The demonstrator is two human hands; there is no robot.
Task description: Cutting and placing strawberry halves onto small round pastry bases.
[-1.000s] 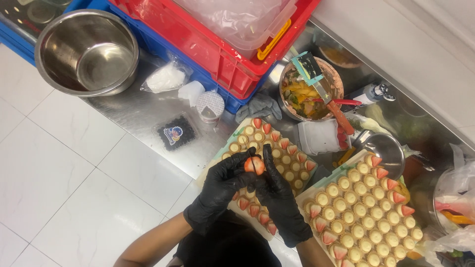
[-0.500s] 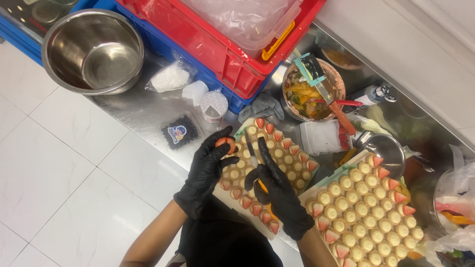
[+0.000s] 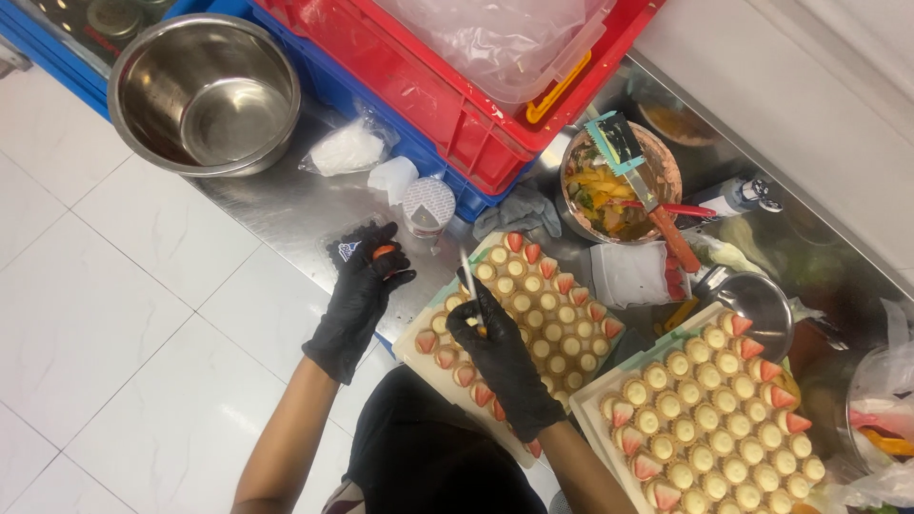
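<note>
My left hand (image 3: 364,290), in a black glove, pinches a small red strawberry piece (image 3: 383,251) above the steel counter, just left of the nearer tray. My right hand (image 3: 487,338), also gloved, grips a small knife (image 3: 468,269) whose blade points up over that tray. The nearer tray (image 3: 415,348) holds rows of small cream-topped tartlets (image 3: 545,328), with strawberry pieces on those along its edges. A second tray (image 3: 583,417) of the same tartlets lies to the right.
A steel mixing bowl (image 3: 202,90) sits at the top left. Red (image 3: 447,90) and blue (image 3: 343,88) crates stand behind the trays. A bowl of cut fruit (image 3: 609,190) with a scraper, a small lidded cup (image 3: 427,206), plastic bags and a small dark box lie on the counter (image 3: 276,205).
My hands have parted: the left moved out to the left with a strawberry piece. The right stays over the nearer tray, its knife blade now pointing up.
</note>
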